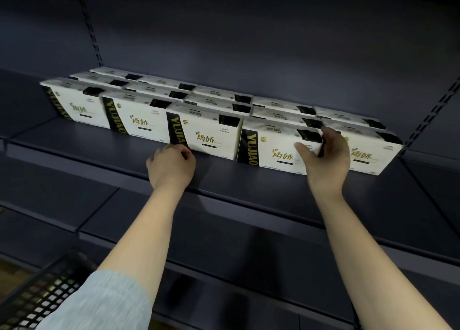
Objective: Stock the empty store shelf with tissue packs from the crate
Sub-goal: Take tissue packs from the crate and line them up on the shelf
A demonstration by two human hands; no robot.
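White tissue pack (pixel 273 146) at centre right: your right hand (pixel 326 155) clasps its right end, while your left hand (pixel 171 166), fingers curled, touches the neighbouring pack (pixel 204 133).

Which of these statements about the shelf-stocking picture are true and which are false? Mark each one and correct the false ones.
1. The tissue packs stand in rows on the shelf. True.
2. The right hand grips the right end of the fourth front-row pack. True.
3. The left hand holds a pack high above the shelf. False: it rests by the lower left corner of the third front-row pack, lifting nothing.
4. The black crate sits on the shelf beside the packs. False: it is low at the left, under the left arm.
5. The packs are red. False: white with black bands.
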